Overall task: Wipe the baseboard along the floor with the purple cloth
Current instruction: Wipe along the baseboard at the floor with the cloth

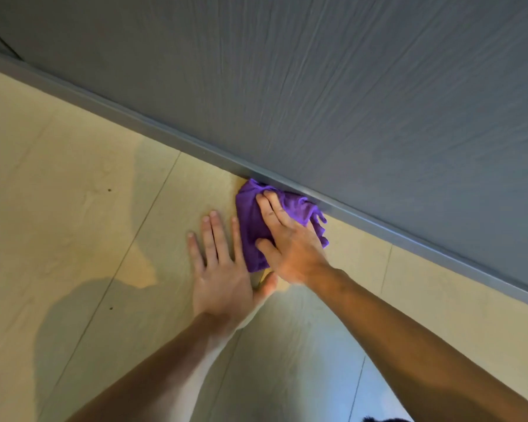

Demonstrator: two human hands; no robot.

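Fingers [272,208] of the right hand [287,248] lie spread and flat, pressing the purple cloth [250,214] down where floor [73,178] meets baseboard [165,132], its far edge touching the strip; the left hand [223,275] rests released, palm down beside it, likely bracing the person's weight

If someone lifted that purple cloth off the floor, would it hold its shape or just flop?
The purple cloth would probably flop: it lies bunched in soft folds under the right hand. It looks thin, so likely light. Its ragged edge by the baseboard suggests it drapes loosely.
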